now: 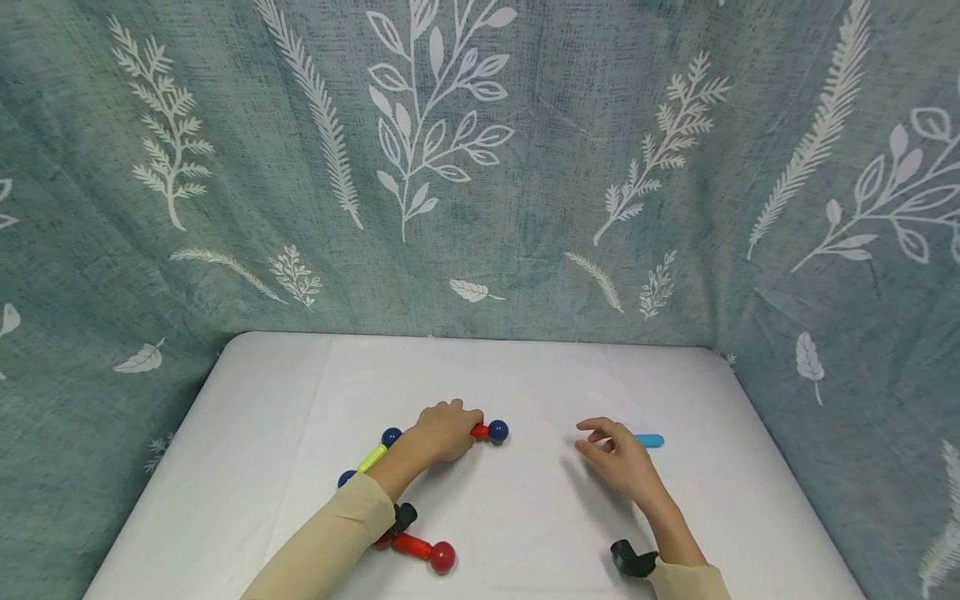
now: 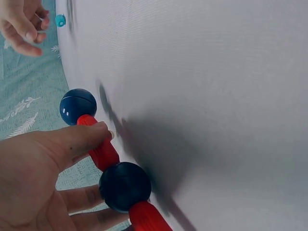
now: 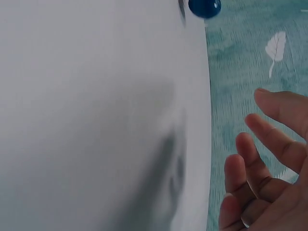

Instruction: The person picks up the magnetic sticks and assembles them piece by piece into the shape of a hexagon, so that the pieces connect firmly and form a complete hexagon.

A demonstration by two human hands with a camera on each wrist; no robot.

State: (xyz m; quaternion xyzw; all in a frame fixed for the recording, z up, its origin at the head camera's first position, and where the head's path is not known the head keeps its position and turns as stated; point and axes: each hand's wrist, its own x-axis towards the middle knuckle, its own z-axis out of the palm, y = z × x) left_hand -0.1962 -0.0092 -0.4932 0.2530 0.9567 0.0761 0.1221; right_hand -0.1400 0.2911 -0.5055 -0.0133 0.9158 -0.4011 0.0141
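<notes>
My left hand pinches a red rod between thumb and fingers, as the left wrist view shows. A dark blue ball is joined to each end of that rod, and a second red rod runs on from the nearer ball. My right hand hovers over the white cloth, fingers loosely bent and apart, with nothing in them. Just beyond it lies a light blue rod, partly hidden by that hand.
Left of my left forearm, a yellow-green rod sits between two dark blue balls. Nearer me, a red rod ends in a red ball; the forearm hides what lies between. A patterned green curtain hangs behind the white table.
</notes>
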